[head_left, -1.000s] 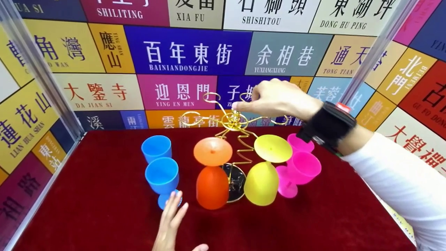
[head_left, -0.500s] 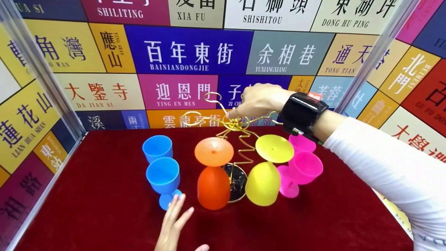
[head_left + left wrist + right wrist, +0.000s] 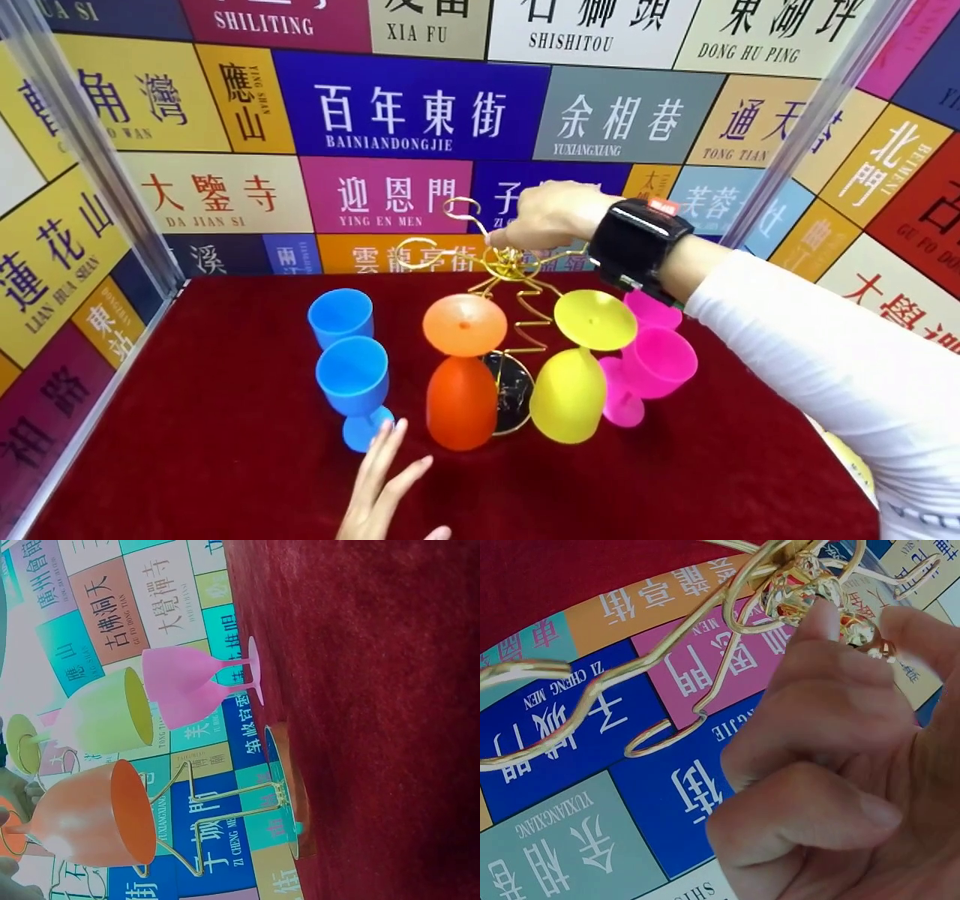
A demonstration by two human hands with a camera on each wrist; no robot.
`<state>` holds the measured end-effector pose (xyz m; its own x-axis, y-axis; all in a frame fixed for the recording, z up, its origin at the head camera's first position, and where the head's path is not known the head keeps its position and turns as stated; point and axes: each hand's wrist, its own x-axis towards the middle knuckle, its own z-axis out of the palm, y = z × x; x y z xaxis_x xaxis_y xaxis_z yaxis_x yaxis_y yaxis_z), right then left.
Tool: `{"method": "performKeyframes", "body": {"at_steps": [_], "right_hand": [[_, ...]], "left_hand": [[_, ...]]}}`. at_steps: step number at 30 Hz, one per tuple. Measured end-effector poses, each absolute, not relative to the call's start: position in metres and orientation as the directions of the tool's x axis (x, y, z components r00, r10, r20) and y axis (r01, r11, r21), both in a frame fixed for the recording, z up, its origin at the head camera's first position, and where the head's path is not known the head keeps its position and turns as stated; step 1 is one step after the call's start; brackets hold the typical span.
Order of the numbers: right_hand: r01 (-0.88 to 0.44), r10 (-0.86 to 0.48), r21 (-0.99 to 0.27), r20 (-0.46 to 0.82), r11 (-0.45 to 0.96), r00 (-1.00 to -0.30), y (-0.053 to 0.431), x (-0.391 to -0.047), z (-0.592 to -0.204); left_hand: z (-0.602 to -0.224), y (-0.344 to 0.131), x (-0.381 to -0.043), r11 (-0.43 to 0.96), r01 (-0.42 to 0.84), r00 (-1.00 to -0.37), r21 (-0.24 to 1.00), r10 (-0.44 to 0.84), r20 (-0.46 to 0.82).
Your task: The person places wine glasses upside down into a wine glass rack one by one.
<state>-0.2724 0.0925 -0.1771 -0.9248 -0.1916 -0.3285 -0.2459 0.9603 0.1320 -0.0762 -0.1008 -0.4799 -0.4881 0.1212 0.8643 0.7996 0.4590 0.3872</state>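
Observation:
A gold wire rack point(image 3: 510, 262) with curled arms and a round black base point(image 3: 510, 390) stands on the cloth. My right hand point(image 3: 559, 215) pinches the ornament point(image 3: 817, 596) at its top between thumb and forefinger. From the rack's front arms an orange goblet point(image 3: 462, 405) and a yellow goblet point(image 3: 568, 397) hang upside down. Low at the front, my left hand point(image 3: 379, 480) holds nothing, its fingers extended beside the foot of the nearer blue goblet point(image 3: 352, 375); whether it touches that foot I cannot tell.
Another blue goblet point(image 3: 340, 315) stands upright behind the nearer one. On the right are two upright pink goblets point(image 3: 660, 360), one behind the other. Dark red cloth point(image 3: 225, 465) covers the table. Lettered panels point(image 3: 405, 105) rise behind, with clear posts point(image 3: 112, 142) at the corners.
My right hand has moved slightly left and down over the rack's top, its forearm swinging left. The left hand has shifted a little right, fingers spreading. Goblets and rack look unmoved.

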Motion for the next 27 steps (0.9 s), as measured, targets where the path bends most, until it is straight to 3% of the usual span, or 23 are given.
{"method": "performKeyframes", "body": {"at_steps": [20, 27], "right_hand": [[-0.267, -0.209, 0.149, -0.318, 0.952, -0.925, 0.089, -0.277, -0.184], [-0.272, -0.213, 0.16, -0.311, 0.949, -0.926, 0.09, -0.276, -0.178]], "left_hand": [[-0.472, -0.104, -0.066, 0.459, 0.772, -0.55, 0.439, 0.137, 0.824], [-0.473, -0.103, -0.073, 0.427, 0.829, -0.451, 0.362, 0.127, 0.884]]}}
